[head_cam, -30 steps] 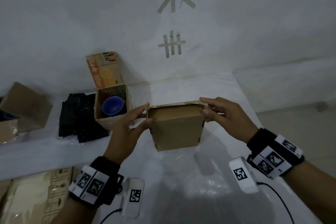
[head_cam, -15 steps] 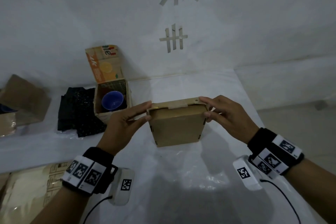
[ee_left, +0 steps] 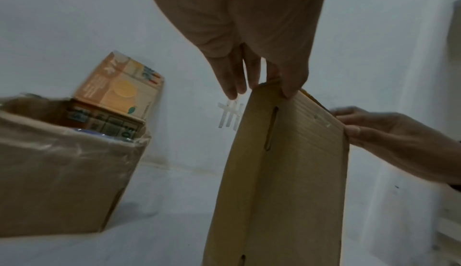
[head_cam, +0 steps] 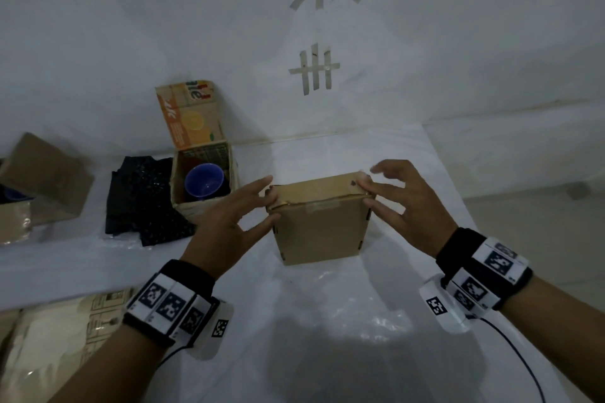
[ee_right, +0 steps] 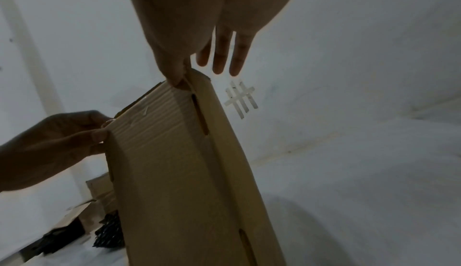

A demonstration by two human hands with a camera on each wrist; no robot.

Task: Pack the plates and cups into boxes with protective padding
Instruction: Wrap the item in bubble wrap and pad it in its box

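A brown cardboard box (head_cam: 319, 226) stands on the white table (head_cam: 327, 321) in the middle, its lid folded down. My left hand (head_cam: 266, 203) pinches the box's top left corner, thumb on the front face and index finger along the lid. My right hand (head_cam: 368, 195) pinches the top right corner with thumb and index finger; its other fingers lift off, spread. The wrist views show both pinches: left hand (ee_left: 282, 85), right hand (ee_right: 182, 81). A blue cup (head_cam: 203, 183) sits in an open orange-printed box (head_cam: 203, 193) to the left. What the brown box holds is hidden.
Black padding cloth (head_cam: 144, 203) lies left of the orange-printed box. Another brown box (head_cam: 42, 180) stands at the far left, and flat cardboard (head_cam: 49, 337) lies at the near left edge. A white wall with tape marks (head_cam: 314, 69) runs behind the table.
The lid has come down flat onto the brown box. Both hands have shifted onto the top corners, and the right hand's outer fingers have lifted.
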